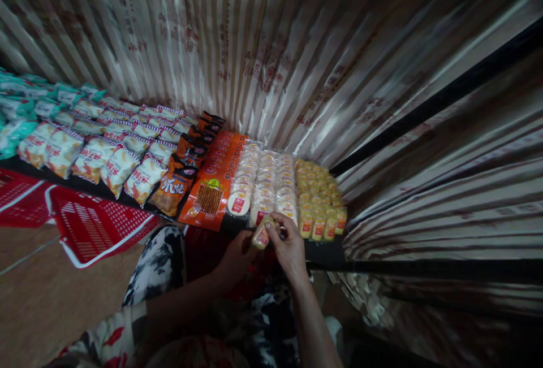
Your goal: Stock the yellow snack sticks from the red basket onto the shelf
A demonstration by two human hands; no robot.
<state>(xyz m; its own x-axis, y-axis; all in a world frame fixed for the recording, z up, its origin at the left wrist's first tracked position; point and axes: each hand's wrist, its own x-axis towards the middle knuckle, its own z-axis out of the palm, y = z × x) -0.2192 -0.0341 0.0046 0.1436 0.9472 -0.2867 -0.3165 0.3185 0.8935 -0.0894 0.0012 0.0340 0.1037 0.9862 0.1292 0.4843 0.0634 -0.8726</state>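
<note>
Here, both hands meet at one yellow packet point(262, 236) – the fingers of the right hand point(291, 245) pinch it at its upper part, and those of the left hand point(238, 256) grasp its left side. It is held near the front edge of the shelf point(324, 251). Behind stand white packs point(265, 184) in rows – with yellow rows point(320, 198) to the right and an orange sheet point(223, 167) to the left.
</note>
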